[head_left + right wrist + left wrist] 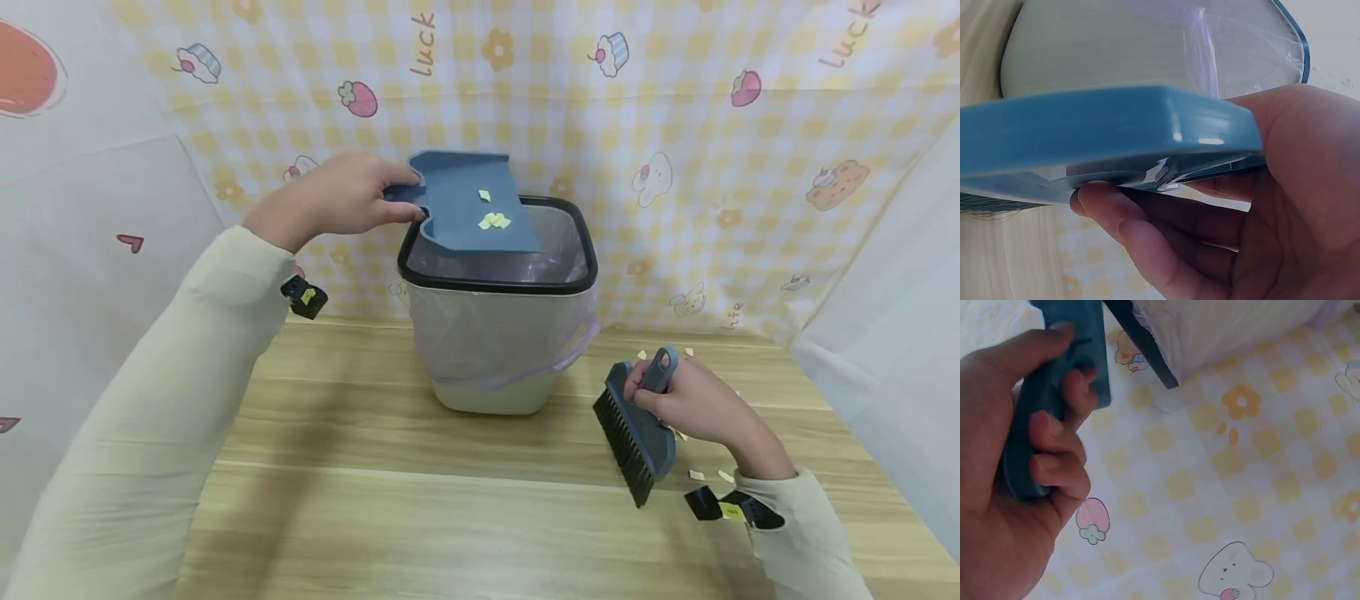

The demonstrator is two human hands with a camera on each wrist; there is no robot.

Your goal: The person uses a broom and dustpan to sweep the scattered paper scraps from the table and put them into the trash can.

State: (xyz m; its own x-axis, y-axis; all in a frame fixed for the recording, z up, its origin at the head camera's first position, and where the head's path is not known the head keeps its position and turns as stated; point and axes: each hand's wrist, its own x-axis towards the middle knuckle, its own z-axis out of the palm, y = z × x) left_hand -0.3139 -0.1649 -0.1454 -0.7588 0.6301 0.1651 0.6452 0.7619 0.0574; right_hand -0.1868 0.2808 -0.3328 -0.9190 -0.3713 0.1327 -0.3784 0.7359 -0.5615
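Observation:
In the head view my left hand (352, 196) grips the handle of a blue dustpan (465, 217), held over the opening of a lined bin (495, 350). Several pale yellow scraps (495, 221) lie on the pan. The left wrist view has my left hand (1035, 450) with its fingers curled round the handle (1029, 444). At the right, my right hand (697, 404) holds a blue brush (645, 433), dark bristles facing left, by its handle. Close up in the right wrist view are the brush (1104, 128) and my right hand (1210, 231); part of the handle is hidden.
More pale scraps (696, 475) are scattered on the wooden surface (420, 517) around the right hand. A yellow checked cloth (675, 125) with printed figures hangs behind the bin, and white cloth (892, 275) hangs at the right side.

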